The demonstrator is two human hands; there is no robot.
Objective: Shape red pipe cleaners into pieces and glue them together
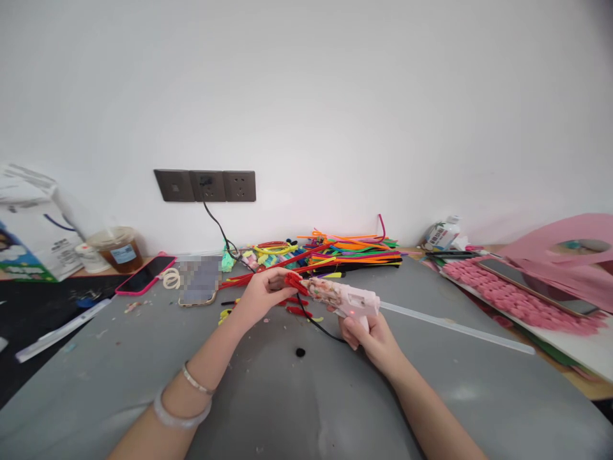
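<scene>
My right hand (366, 333) is closed around the grip of a pink hot glue gun (342, 296), whose long clear glue stick (454, 328) sticks out to the right. The gun's nozzle points left at a small red pipe-cleaner piece (293, 282). My left hand (261, 295) pinches that red piece just above the grey table mat (268, 390). More red pipe-cleaner bits (299, 311) lie under the gun. The gun's black cord (218, 225) runs back to a wall socket (207, 186).
A pile of coloured pipe cleaners (345, 250) lies at the back. A phone in a pink case (145, 275), another phone (198, 282), a lidded drink cup (116, 248) and a carton (31, 233) are at the left. A board of pink pieces (517, 300) sits at the right.
</scene>
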